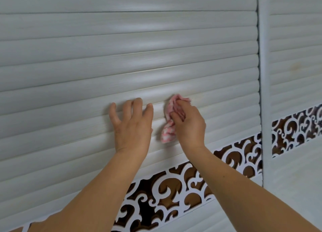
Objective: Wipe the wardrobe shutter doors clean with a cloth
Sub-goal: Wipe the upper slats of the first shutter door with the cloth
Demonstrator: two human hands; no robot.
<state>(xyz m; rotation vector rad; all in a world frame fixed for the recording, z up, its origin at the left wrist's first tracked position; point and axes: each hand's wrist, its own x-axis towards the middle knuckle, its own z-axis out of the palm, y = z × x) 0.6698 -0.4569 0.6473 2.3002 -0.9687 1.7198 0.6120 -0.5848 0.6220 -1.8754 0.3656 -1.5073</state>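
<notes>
A white slatted wardrobe shutter door [122,45] fills most of the head view. My right hand [189,125] grips a bunched pink-and-white cloth [168,128] and presses it against the lower slats. The cloth's top pokes out above my fingers and its tail hangs down to the left of my palm. My left hand [132,125] rests flat on the slats just left of the cloth, fingers spread and straight, touching the door.
A band of white scrollwork over dark brown [174,188] runs diagonally below the slats. A vertical frame post [264,85] separates this door from a second shutter door [296,57] at the right, which has its own scrollwork band [296,128].
</notes>
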